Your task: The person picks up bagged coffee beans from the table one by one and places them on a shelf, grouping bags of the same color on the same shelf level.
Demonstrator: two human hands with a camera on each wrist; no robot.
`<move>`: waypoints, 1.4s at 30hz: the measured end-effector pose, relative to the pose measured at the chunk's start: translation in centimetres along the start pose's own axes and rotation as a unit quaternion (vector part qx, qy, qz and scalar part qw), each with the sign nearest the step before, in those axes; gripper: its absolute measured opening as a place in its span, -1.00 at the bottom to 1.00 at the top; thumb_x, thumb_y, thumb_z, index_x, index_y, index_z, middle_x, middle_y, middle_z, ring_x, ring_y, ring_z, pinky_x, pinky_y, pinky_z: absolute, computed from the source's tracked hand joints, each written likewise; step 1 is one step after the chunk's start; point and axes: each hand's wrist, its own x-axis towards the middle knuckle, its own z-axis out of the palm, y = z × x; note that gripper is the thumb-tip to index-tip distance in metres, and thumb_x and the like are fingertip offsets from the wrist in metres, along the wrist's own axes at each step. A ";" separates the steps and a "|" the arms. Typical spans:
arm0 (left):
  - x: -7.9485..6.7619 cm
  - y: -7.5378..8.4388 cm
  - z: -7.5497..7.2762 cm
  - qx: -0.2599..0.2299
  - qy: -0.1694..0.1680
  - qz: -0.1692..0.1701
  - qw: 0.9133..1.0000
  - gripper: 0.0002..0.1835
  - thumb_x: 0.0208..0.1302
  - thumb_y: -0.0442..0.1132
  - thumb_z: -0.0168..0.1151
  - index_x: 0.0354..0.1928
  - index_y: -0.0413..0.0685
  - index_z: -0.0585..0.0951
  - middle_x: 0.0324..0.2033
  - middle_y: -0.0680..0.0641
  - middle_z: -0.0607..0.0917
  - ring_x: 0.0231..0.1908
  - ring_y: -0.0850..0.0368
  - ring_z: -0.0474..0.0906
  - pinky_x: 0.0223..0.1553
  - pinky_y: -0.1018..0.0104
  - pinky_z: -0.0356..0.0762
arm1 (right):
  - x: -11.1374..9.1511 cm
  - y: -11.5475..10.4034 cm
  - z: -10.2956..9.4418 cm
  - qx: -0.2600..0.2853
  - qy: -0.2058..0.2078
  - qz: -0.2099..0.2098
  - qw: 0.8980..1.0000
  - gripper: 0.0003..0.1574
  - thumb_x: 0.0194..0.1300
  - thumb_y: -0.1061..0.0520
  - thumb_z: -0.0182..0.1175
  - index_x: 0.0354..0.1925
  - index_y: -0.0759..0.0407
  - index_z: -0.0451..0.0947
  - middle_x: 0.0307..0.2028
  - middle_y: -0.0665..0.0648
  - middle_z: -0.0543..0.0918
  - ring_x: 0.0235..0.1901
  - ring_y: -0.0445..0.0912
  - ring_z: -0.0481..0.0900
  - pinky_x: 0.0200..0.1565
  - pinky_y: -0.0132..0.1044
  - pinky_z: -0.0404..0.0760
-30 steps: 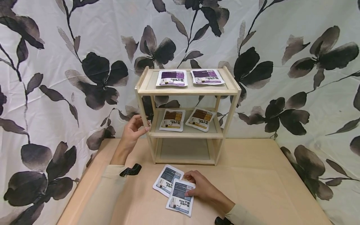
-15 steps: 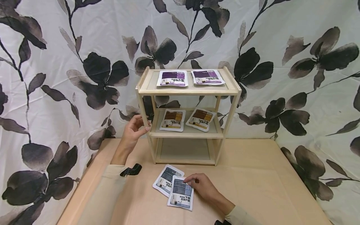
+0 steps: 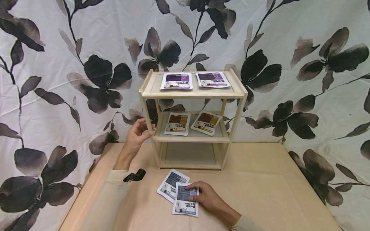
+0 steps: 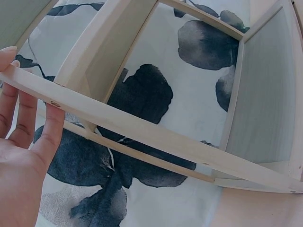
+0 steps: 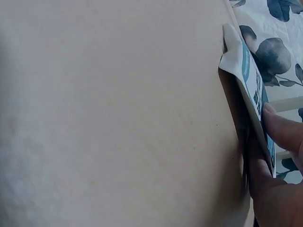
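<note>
My left hand point(image 3: 138, 133) grips the front left post of a small three-tier wooden shelf point(image 3: 190, 138). In the left wrist view the thumb lies on one side of the post point(image 4: 123, 118) and the fingers on the other. Low in front of the shelf, my right hand point(image 3: 205, 196) holds the right edge of a blue-and-white packet point(image 3: 185, 207). The right wrist view shows the thumb on that packet's printed face, with fingers under its edge. Another blue-and-white packet point(image 3: 169, 184) lies on the table, partly covered by the held one.
Two purple packets, one left point(image 3: 177, 81) and one right point(image 3: 213, 79), lie on the top tier. On the middle tier are two brown packets, one left point(image 3: 177, 124) and one tilted point(image 3: 206, 123). Behind the wooden table point(image 3: 260, 192) hangs a floral curtain point(image 3: 295, 128).
The right hand shifts its fingers along the upper packet's right edge, and that packet turns slightly more upright, its lower end moving up. The left hand stays on the post.
</note>
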 end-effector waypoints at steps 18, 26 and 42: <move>-0.1 -0.1 0.0 -0.003 -0.002 0.007 1.000 -0.52 0.24 -0.57 0.29 0.18 -0.40 0.42 -0.11 -0.26 0.64 -0.05 0.09 0.57 0.05 0.25 0.50 | 0.5 -0.2 -1.1 0.096 -0.019 0.025 0.995 -0.69 0.39 0.31 0.24 0.08 0.23 0.64 0.01 0.25 0.69 -0.09 -0.11 0.61 -0.10 -0.43 0.55; -0.1 -0.3 -0.1 -0.005 -0.005 0.010 1.000 -0.55 0.24 -0.57 0.29 0.16 -0.26 0.49 -0.13 -0.12 0.67 -0.04 0.09 0.58 0.06 0.25 0.50 | 0.6 0.3 -1.3 0.190 -0.077 0.017 0.979 -0.39 0.25 0.44 0.30 0.26 0.46 0.42 0.07 0.50 0.62 0.01 0.13 0.68 -0.11 -0.35 0.67; -0.1 -0.4 -0.2 -0.005 -0.005 0.011 1.000 -0.52 0.24 -0.57 0.29 0.13 0.01 0.57 -0.15 0.04 0.68 -0.04 0.10 0.58 0.07 0.22 0.50 | 2.2 -0.1 -3.1 0.214 -0.030 0.053 0.975 -0.26 0.28 0.36 0.34 0.36 0.37 0.32 0.05 0.46 0.64 -0.12 0.05 0.74 -0.21 -0.18 0.73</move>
